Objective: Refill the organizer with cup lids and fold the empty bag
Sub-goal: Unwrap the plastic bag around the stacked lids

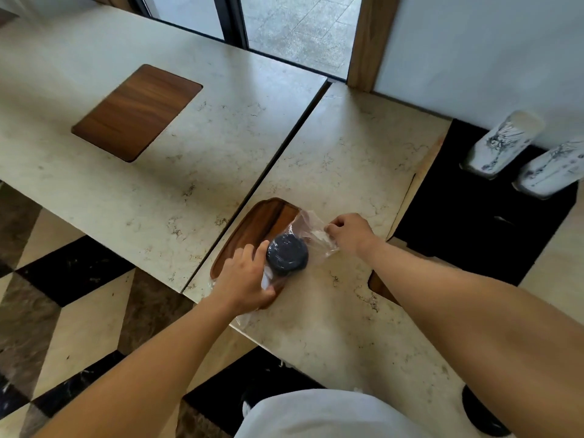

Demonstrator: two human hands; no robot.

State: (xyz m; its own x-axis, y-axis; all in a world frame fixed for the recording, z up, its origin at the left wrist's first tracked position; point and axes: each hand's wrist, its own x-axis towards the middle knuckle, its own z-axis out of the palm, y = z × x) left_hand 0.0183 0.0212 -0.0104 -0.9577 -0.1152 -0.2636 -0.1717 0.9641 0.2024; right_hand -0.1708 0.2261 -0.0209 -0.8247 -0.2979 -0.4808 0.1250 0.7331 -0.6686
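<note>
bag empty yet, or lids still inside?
Not empty. A dark stack of lids shows through the clear plastic bag, which the left hand and right hand hold at opposite ends.

— How many black lids [287, 255] are in that stack?
— Can't tell; the clear bag [311, 227] blurs them, and the left hand [245, 279] hides its near end.
— The wooden inset [252, 229]?
— Partly covered.

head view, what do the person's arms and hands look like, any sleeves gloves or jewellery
Both forearms are bare for as far as the picture shows them, with no sleeve reaching into view. The left hand and the right hand wear no gloves. No watch, bracelet or ring shows on either wrist or on the fingers. A white garment covers the body at the bottom edge.
</note>
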